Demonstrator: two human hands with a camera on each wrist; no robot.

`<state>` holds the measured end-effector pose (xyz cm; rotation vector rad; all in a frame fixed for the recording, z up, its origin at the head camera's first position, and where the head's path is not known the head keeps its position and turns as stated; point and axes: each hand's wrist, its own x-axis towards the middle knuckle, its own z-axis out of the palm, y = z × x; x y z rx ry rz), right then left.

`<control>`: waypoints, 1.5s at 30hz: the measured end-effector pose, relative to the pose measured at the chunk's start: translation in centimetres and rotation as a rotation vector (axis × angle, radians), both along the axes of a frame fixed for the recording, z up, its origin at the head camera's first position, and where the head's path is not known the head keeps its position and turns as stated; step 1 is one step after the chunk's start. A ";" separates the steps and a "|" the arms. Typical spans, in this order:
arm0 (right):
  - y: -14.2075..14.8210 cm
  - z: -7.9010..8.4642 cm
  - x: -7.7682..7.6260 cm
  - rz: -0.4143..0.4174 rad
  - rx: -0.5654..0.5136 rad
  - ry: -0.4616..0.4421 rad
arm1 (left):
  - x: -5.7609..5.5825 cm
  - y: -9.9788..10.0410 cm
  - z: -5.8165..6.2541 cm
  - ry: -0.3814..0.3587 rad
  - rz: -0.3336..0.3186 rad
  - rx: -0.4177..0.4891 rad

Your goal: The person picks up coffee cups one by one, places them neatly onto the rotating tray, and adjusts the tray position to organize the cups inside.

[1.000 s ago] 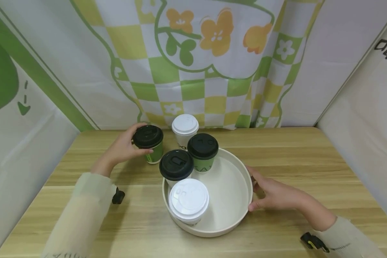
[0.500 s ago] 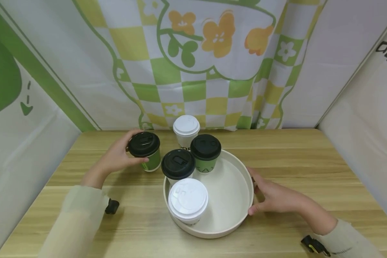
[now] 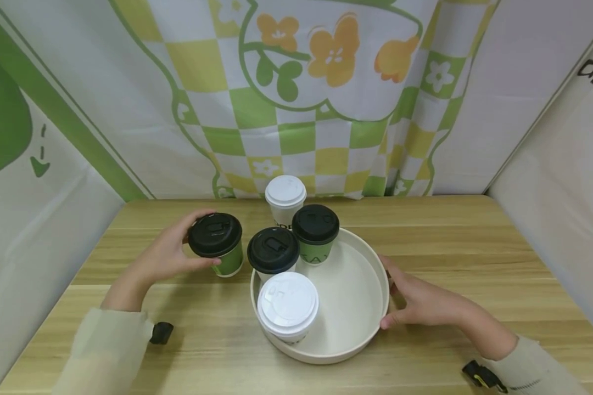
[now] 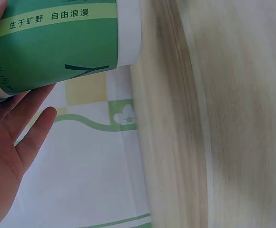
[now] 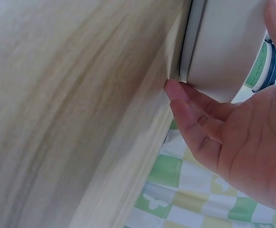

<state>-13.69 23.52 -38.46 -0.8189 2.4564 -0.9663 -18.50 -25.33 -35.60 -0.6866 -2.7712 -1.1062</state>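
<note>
My left hand (image 3: pixel 165 257) grips a paper coffee cup (image 3: pixel 231 259) with a green sleeve and black lid, left of the round cream tray (image 3: pixel 353 296). The cup's base is close to the table; I cannot tell whether they touch. In the left wrist view, printed text shows on the green sleeve (image 4: pixel 57 52). My right hand (image 3: pixel 422 296) holds the tray's right side, thumb and fingers against the outer wall. Along the tray's left half stand a white-lidded cup (image 3: pixel 288 304), a black-lidded white cup (image 3: pixel 273 251) and a black-lidded green cup (image 3: pixel 315 233).
Behind the tray, a white cup with a white lid (image 3: pixel 285 197) stands near the back of the wooden table (image 3: pixel 217 340). A checked, flowered curtain (image 3: pixel 296 137) hangs along the back edge, and pale fabric walls flank both sides.
My left hand has moved the green cup toward me and slightly left, away from the white-lidded cup at the back. The right hand and tray stay almost in place.
</note>
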 end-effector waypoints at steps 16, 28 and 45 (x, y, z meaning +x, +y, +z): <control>-0.3 -0.2 0.0 -0.009 -0.008 -0.012 | 3.0 -0.1 0.2 0.032 -0.041 0.033; 2.5 -0.6 -7.0 0.092 -0.157 -0.261 | 3.4 -0.2 0.0 0.009 -0.025 0.032; 1.2 -1.0 -12.2 0.376 -0.205 -0.384 | 3.7 -0.4 0.2 0.018 -0.003 0.009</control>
